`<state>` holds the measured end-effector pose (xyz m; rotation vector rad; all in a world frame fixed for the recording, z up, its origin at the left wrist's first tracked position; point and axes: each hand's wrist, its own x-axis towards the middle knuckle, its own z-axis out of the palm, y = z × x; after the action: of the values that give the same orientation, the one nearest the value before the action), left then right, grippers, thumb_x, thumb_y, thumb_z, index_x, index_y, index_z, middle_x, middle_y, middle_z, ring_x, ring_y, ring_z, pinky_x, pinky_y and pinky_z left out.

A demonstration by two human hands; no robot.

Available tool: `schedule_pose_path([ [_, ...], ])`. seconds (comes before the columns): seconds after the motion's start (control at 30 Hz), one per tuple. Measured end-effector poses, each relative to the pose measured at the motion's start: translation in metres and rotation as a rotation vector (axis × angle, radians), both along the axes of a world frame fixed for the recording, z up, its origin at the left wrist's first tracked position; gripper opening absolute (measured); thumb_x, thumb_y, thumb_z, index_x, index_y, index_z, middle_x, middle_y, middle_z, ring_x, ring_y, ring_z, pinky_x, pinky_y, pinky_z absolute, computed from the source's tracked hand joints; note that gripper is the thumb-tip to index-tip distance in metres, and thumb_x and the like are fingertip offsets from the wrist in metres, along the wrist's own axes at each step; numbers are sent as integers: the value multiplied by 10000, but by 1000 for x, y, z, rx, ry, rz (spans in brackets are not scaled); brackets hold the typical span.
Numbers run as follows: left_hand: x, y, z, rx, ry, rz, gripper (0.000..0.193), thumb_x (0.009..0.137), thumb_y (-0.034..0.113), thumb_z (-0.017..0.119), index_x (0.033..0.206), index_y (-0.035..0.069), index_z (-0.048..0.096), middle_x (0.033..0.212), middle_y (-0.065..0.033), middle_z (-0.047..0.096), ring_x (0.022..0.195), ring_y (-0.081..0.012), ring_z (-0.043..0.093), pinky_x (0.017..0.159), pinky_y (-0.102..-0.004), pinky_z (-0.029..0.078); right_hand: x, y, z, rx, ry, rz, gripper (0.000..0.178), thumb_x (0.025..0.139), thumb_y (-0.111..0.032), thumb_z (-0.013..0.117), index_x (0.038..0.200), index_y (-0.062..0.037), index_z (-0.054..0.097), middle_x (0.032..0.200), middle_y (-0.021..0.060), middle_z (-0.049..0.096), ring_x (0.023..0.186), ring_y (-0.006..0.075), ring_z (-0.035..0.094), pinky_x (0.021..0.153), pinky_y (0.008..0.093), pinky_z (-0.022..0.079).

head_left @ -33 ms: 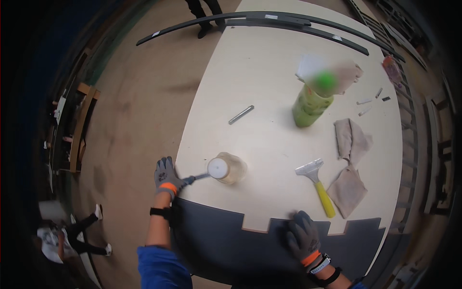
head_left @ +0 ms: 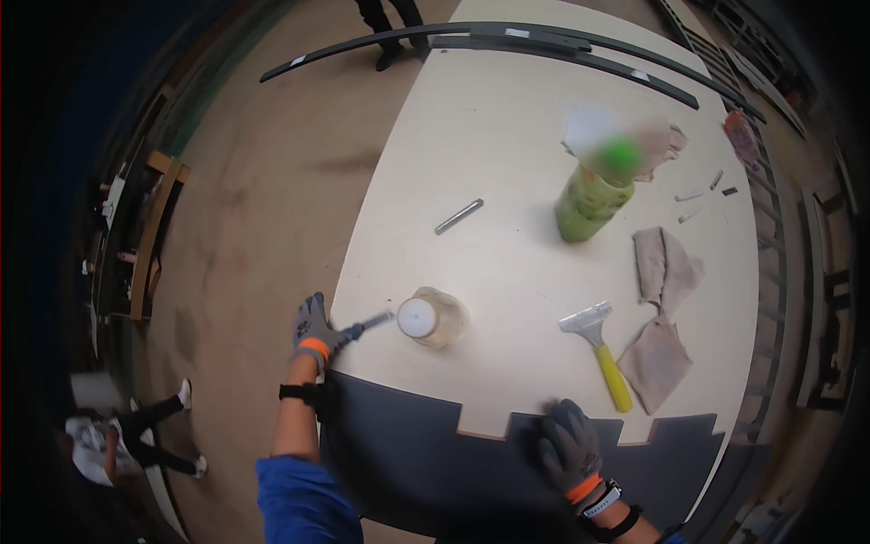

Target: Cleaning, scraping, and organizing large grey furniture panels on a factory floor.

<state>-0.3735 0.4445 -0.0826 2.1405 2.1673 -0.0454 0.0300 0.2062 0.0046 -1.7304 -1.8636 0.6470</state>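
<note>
My left hand [head_left: 315, 332], in a grey glove with an orange cuff, is closed around a slim tool [head_left: 370, 322]. The tool's metal tip points at a small clear jar with a white lid [head_left: 433, 317] on the pale tabletop [head_left: 507, 136]. My right hand [head_left: 569, 444], gloved the same way, lies flat on a dark grey panel [head_left: 408, 449] with a notched edge at the near side of the table. It grips nothing.
A yellow-handled scraper [head_left: 600, 352], beige rags [head_left: 660, 308], a green spray bottle [head_left: 589, 195] and a metal rod [head_left: 459, 217] lie on the table. Long dark curved strips [head_left: 507, 36] run along the far edge. A person [head_left: 127, 435] is low at the left.
</note>
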Motion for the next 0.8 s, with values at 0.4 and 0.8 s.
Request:
schedule_pose_path([
  [0.4,-23,15,-16,238,-1156,544,295,921,277,538,906,5,652,797,-86,656,684,-183,610,665,-307,513,-59,39,3,-256,368,55,460,771,-165,674,1209,-79,561,1219,163,558,1106,375,545,928,430,455],
  [0.8,195,-52,252,-827,-755,-454,323,860,270,636,1075,28,631,917,-129,690,873,-234,664,790,-348,508,-24,79,70,-381,1309,-94,462,944,-231,497,1349,-16,436,1042,115,649,841,176,625,794,321,513],
])
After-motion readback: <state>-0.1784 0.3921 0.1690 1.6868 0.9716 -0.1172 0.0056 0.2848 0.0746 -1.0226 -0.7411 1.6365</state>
